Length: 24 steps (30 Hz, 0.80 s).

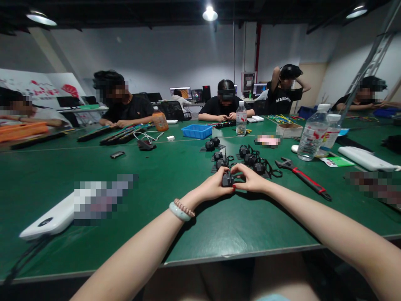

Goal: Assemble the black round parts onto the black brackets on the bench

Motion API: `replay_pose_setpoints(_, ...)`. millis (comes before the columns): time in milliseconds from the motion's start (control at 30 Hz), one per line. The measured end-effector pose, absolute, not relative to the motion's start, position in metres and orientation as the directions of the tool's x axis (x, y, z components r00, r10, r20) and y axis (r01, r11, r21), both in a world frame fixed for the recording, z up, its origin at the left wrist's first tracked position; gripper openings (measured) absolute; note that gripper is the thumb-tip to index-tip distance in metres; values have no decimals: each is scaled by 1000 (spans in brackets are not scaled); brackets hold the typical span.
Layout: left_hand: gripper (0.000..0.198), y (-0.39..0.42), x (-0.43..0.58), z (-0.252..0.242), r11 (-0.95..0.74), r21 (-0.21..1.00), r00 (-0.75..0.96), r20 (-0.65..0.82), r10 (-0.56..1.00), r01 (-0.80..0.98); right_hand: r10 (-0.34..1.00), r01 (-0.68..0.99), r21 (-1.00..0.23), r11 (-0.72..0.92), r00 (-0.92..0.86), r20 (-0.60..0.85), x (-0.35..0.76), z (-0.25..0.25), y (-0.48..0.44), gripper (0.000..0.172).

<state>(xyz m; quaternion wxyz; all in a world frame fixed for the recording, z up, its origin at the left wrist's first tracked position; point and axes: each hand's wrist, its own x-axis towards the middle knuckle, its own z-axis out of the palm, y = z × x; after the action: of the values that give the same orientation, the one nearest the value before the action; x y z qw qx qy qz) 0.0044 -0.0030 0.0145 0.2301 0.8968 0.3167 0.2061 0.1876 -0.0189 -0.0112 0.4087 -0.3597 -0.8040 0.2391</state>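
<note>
A black hexagonal fitting [228,179] sits between my hands, just above the green table. My left hand [213,184] has its fingers closed on the fitting's left side. From the right, my right hand [249,179] curls round it, thumb and fingertips pinching at its right edge. The fingertips partly hide it. Just beyond my hands lie several similar black fittings [250,159] with loose black rings [277,173]. To the right of them rests an adjustable wrench [302,177] with a red and black handle.
Water bottles [310,133] stand at the right, near a white power bank [366,158]. Another power bank [50,217] lies front left. A blue tray [196,131] sits further back. Several people work round the green table [150,238], with cable bundles [125,133] at the back left.
</note>
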Motion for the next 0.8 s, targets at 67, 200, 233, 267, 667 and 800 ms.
replay_pose_setpoints(67, 58, -2, 5, 14, -694, 549, 717, 226, 660, 466, 774, 381, -680, 626, -404, 487, 188, -12, -18, 39)
replay_pose_setpoints(200, 59, -1, 6, 13, -684, 566, 708, 230, 667, 460, 769, 380, -673, 634, -405, 496, 188, -14, -16, 37)
replay_pose_setpoints(233, 59, -1, 6, 12, -681, 569, 705, 232, 670, 460, 768, 379, -673, 636, -405, 497, 188, -14, -16, 37)
replay_pose_setpoints(267, 59, -1, 6, 12, -680, 571, 702, 235, 672, 460, 768, 378, -674, 635, -404, 496, 188, -14, -16, 37)
replay_pose_setpoints(667, 60, 1, 5, 10, -684, 571, 703, 243, 669, 454, 771, 363, -690, 627, -417, 481, 187, -12, -18, 36)
replay_pose_setpoints(800, 59, -2, 6, 12, -665, 597, 693, 236, 681, 449, 786, 373, -703, 606, -414, 459, 188, -11, -19, 36)
